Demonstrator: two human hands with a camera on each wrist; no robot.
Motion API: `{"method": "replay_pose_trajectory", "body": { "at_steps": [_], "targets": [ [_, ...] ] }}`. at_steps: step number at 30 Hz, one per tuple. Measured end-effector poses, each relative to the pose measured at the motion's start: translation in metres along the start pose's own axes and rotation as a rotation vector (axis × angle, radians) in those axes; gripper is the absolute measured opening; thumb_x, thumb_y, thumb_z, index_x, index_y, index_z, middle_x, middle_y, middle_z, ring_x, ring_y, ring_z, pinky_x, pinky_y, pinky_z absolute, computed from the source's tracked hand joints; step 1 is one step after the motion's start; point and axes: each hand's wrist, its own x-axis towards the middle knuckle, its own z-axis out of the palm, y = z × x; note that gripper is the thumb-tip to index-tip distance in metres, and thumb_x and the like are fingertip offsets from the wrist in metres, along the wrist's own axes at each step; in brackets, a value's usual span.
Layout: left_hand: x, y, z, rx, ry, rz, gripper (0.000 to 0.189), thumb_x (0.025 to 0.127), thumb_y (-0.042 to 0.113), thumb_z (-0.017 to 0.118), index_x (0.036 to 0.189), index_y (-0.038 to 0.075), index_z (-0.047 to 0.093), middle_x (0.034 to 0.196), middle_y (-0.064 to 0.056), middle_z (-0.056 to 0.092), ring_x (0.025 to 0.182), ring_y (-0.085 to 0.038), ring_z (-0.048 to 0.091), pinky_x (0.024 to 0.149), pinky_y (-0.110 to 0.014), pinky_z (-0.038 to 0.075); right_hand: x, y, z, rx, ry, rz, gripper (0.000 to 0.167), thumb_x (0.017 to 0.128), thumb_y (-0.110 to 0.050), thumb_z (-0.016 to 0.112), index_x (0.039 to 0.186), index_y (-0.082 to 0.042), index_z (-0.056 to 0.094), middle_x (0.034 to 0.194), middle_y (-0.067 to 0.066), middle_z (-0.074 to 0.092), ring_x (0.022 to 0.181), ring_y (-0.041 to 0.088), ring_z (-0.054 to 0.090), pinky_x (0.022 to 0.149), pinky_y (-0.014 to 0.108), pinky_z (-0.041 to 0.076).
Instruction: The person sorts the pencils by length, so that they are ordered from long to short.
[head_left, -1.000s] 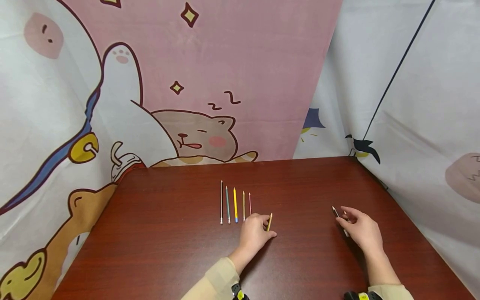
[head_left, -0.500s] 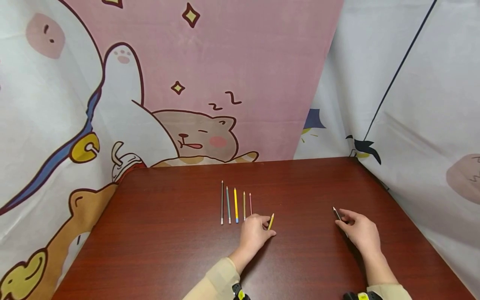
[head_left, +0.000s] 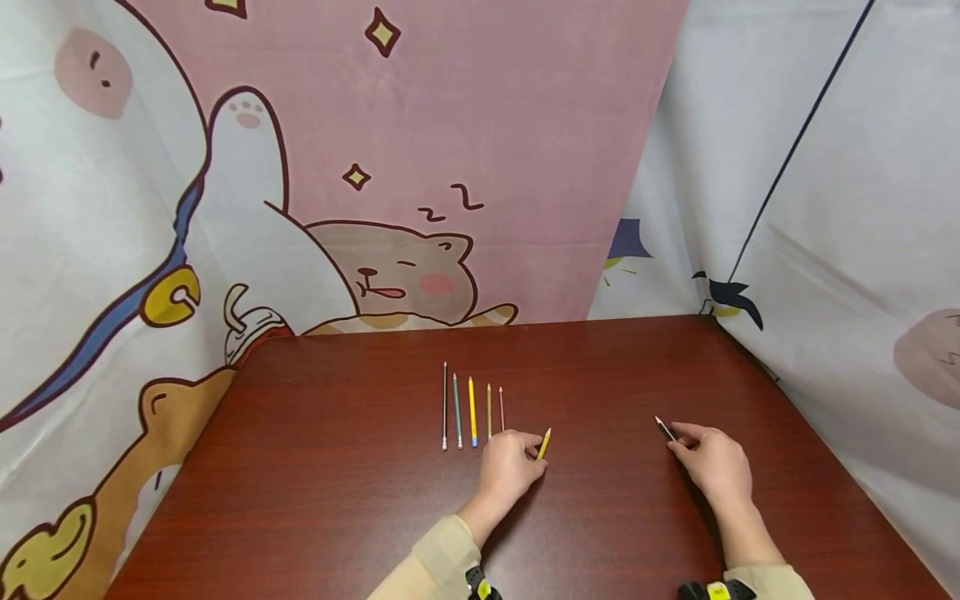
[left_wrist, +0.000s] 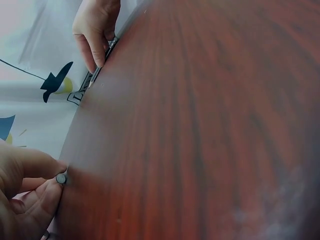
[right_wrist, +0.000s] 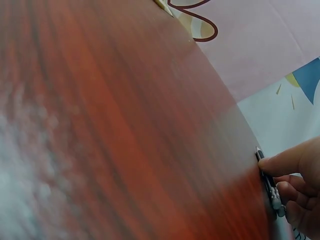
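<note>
My left hand (head_left: 510, 462) pinches a short yellow pencil (head_left: 544, 443), its tip slanting up and to the right. In the left wrist view, the pencil's round end (left_wrist: 61, 178) shows between thumb and finger. To the right, my right hand (head_left: 716, 467) holds a black pencil (head_left: 663, 427) between thumb and fingers, its sharpened tip facing the far left; part of it is hidden by the hand. Side by side left of my left hand lie a black pencil (head_left: 445, 408), a teal one (head_left: 457, 412), a yellow one (head_left: 472, 412), a gold-brown one (head_left: 490, 408) and a pink one (head_left: 502, 407).
All this is on a dark red-brown wooden table (head_left: 337, 500). A printed cartoon cloth (head_left: 525, 150) hangs behind its far edge, and white cloth (head_left: 840, 208) stands along the right side.
My right hand has shifted slightly left with the black pencil, whose tip now leans further left. My left hand has stayed nearly still, while its yellow pencil tilts a little more to the right.
</note>
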Motion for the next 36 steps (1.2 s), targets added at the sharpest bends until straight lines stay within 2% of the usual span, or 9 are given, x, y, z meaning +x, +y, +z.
{"method": "replay_pose_trajectory", "body": {
  "at_steps": [11,15,24,29,32,36],
  "targets": [
    [-0.002,0.005,-0.003,-0.017,-0.008,-0.042,0.031,0.063,0.006,0.075,0.093,0.012,0.081,0.066,0.009,0.069,0.062,-0.005,0.062,0.054,-0.020,0.045,-0.003,-0.002,0.001,-0.008,-0.018,0.042,0.032,0.087,-0.016,0.070,0.116,-0.005,0.073,0.090,0.011,0.072,0.076,0.030,0.063,0.058,0.042,0.046],
    [-0.001,0.004,-0.003,-0.051,-0.022,-0.059,0.033,0.063,0.005,0.073,0.095,0.014,0.081,0.066,0.010,0.069,0.061,-0.002,0.061,0.053,-0.019,0.043,-0.003,-0.002,0.002,0.008,-0.019,0.049,0.031,0.087,-0.017,0.069,0.117,-0.006,0.073,0.092,0.013,0.072,0.079,0.034,0.064,0.059,0.044,0.046],
    [-0.003,0.000,-0.006,-0.196,-0.059,-0.107,0.034,0.065,0.004,0.070,0.097,0.012,0.081,0.064,0.009,0.068,0.058,0.004,0.055,0.053,-0.015,0.041,-0.006,-0.013,0.002,0.094,0.011,0.042,0.030,0.091,-0.021,0.069,0.117,-0.007,0.073,0.114,0.026,0.067,0.102,0.049,0.060,0.077,0.058,0.047],
    [-0.003,-0.002,-0.009,-0.267,-0.073,-0.111,0.034,0.067,0.003,0.066,0.097,0.009,0.081,0.065,0.004,0.068,0.057,0.004,0.052,0.053,-0.014,0.040,-0.006,-0.021,0.002,0.157,0.013,0.043,0.030,0.091,-0.020,0.070,0.118,-0.006,0.073,0.117,0.027,0.065,0.107,0.050,0.058,0.082,0.059,0.046],
    [-0.004,-0.002,-0.011,-0.285,-0.061,-0.105,0.033,0.067,0.002,0.067,0.097,0.010,0.081,0.064,0.005,0.068,0.055,0.006,0.051,0.053,-0.014,0.041,-0.004,-0.026,0.003,0.183,0.006,0.039,0.030,0.092,-0.022,0.070,0.117,-0.006,0.073,0.115,0.026,0.067,0.106,0.048,0.060,0.081,0.057,0.047],
    [-0.005,0.000,-0.016,-0.341,-0.064,-0.145,0.034,0.069,-0.001,0.067,0.098,0.010,0.080,0.065,0.009,0.067,0.046,0.008,0.049,0.046,-0.014,0.044,-0.003,-0.032,0.007,0.213,-0.013,0.039,0.029,0.091,-0.022,0.070,0.116,-0.006,0.074,0.099,0.017,0.073,0.086,0.036,0.065,0.071,0.044,0.049]
  ]
}}
